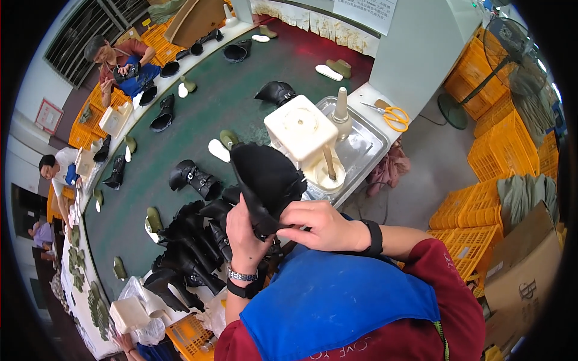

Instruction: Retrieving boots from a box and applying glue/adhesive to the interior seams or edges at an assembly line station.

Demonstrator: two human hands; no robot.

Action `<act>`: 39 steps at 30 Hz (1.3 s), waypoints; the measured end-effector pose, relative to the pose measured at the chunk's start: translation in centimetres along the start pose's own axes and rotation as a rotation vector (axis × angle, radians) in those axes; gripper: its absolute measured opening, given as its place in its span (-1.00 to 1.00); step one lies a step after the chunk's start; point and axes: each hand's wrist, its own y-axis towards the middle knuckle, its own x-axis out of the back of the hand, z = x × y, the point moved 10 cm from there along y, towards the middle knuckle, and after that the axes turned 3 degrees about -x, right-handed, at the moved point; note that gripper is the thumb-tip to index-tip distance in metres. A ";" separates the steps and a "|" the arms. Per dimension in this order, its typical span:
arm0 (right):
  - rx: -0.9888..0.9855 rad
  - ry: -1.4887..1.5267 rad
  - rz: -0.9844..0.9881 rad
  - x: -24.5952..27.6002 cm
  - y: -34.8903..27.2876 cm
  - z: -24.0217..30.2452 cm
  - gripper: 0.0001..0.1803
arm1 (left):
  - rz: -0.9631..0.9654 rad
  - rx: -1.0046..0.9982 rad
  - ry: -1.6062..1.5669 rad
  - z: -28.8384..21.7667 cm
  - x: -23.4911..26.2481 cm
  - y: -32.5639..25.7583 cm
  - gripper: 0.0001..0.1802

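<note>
A black leather boot upper is held up in front of me, its wide opening facing upward. My left hand is closed round its lower left side. At its lower right edge, the fingers of my right hand pinch the material. Just beyond my hands is a square white tub beside an open pot of white paste with a brush standing in it. Left of my left hand lies a heap of black boot uppers, and a buckled boot upper rests just past it.
A metal tray carries the tub and a white squeeze bottle. Orange-handled scissors lie beside it. More boots and olive shoe lasts with white soles dot the green conveyor. Yellow crates stack up at right. Several co-workers sit along the far side.
</note>
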 end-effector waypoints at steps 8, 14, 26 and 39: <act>-0.182 0.089 0.094 3.3 -0.3 -3.1 -0.65 | 0.053 -0.082 0.121 -3.8 -2.1 5.1 -0.12; -0.464 0.391 0.036 4.4 -1.6 -7.4 -0.70 | 0.153 -0.138 0.264 -5.2 -4.2 7.2 -0.25; -0.561 0.617 0.157 3.9 -4.1 -11.4 -0.62 | 0.358 -0.350 0.589 -7.9 -7.1 8.0 -0.30; -0.624 0.551 0.176 3.5 -4.1 -11.9 -0.63 | 0.352 -0.357 0.625 -7.3 -7.6 7.5 -0.33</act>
